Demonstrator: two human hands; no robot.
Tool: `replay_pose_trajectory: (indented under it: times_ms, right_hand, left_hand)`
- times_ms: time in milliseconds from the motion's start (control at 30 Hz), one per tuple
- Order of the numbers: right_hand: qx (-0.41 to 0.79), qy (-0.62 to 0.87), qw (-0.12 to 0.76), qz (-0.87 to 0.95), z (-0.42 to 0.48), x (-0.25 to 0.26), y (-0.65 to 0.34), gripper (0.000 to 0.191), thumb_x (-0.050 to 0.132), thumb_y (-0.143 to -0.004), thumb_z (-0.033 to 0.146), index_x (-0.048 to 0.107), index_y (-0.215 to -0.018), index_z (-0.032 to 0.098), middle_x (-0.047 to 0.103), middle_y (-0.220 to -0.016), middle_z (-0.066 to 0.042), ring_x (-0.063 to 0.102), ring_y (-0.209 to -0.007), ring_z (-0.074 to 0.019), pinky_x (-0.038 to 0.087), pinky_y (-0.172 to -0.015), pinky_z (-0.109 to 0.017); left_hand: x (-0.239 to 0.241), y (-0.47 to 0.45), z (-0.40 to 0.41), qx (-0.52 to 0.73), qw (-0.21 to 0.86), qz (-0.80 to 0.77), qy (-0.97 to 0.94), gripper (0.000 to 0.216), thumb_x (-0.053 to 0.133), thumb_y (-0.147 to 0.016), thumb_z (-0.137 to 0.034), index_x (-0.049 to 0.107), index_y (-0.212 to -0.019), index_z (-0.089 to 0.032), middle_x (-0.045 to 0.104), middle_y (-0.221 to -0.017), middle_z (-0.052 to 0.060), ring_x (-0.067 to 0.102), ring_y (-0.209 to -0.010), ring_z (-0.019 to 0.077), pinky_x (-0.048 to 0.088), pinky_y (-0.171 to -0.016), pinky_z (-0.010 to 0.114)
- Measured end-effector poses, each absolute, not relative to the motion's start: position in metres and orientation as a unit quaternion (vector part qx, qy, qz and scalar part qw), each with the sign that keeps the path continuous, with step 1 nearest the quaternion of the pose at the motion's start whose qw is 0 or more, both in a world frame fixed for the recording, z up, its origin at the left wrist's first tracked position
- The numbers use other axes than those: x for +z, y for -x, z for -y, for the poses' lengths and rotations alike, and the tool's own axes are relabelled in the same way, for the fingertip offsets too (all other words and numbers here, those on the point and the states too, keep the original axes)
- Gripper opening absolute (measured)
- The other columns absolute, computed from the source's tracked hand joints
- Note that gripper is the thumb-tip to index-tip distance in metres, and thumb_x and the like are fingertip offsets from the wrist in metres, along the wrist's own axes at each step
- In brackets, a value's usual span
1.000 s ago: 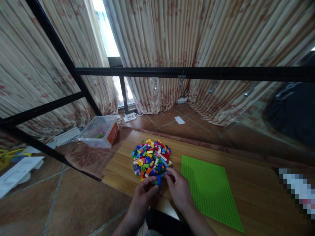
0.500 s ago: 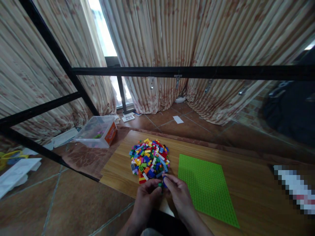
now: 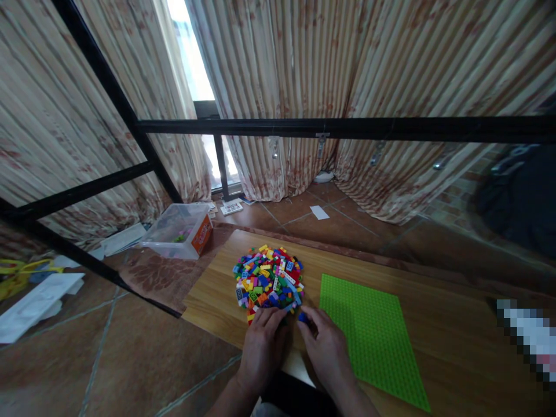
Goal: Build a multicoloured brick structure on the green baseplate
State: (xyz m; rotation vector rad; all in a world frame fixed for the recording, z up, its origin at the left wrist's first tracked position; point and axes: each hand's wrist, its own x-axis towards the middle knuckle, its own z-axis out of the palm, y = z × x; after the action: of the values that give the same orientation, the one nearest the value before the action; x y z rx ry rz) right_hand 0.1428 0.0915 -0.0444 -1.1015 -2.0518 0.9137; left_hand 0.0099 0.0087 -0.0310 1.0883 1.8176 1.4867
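Left hand (image 3: 263,340) has turned palm-down toward the brick pile (image 3: 266,279) at twelve o'clock, its grip hidden; right hand (image 3: 326,343) pinches a blue brick (image 3: 303,317), seemingly for control.

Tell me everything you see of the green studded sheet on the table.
The green sheet is thin, bright lime and four-cornered, with straight edges and rows of small studs across its top; it looks like plastic. It lies flat, stud side up, on the wooden tabletop, to the right of the brick pile. The right hand and forearm cover part of its left side and its near left corner from view; whether they touch it, I cannot tell.
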Motion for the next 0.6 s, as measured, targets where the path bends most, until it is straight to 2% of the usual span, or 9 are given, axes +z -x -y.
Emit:
replay_pose_trajectory:
  times_ms: [133,333,467,600]
  right_hand:
    - [0.321,0.416,0.292,0.799,-0.09,-0.047,-0.142,0.033,0.049,-0.084,0.021,0.066,-0.112,0.022,0.07,-0.104,-0.007,0.066,-0.094,-0.0217,0.052,-0.083,-0.036]
    - [0.274,0.397,0.29,0.826,-0.089,-0.05,-0.14,0.034,0.047,-0.082,0.017,0.066,-0.109,0.023,0.069,-0.097,-0.006,0.066,-0.088,-0.0214,0.052,-0.078,-0.035]
    - [0.264,0.388,0.3,0.83,-0.088,-0.051,-0.14,0.035,0.048,-0.083,0.015,0.064,-0.113,0.025,0.067,-0.105,-0.006,0.065,-0.094,-0.0211,0.051,-0.082,-0.034]
    - [0.25,0.376,0.312,0.836,-0.082,-0.049,-0.138,0.033,0.048,-0.087,0.018,0.063,-0.115,0.026,0.064,-0.113,-0.006,0.064,-0.1,-0.0208,0.052,-0.085,-0.034]
  left_hand:
    - [-0.025,-0.006,0.002,0.552,0.251,-0.676,-0.419,0.022,0.066,-0.079,-0.022,0.074,-0.099,-0.028,0.067,-0.106,0.011,0.056,-0.104,0.0286,0.039,-0.101,0.041]
    - [-0.027,0.053,0.007,0.502,0.078,-0.797,-0.327,0.032,0.059,-0.078,-0.02,0.066,-0.11,-0.023,0.064,-0.112,0.011,0.056,-0.109,0.0291,0.044,-0.098,0.044]
    - [-0.03,0.091,0.003,0.435,0.12,-0.821,-0.35,0.057,0.054,-0.072,-0.01,0.054,-0.128,-0.017,0.062,-0.12,0.012,0.055,-0.116,0.0284,0.041,-0.102,0.045]
    - [-0.026,0.096,0.002,0.423,0.154,-0.802,-0.393,0.066,0.054,-0.071,-0.008,0.048,-0.136,-0.018,0.064,-0.119,0.011,0.055,-0.116,0.0277,0.039,-0.104,0.045]
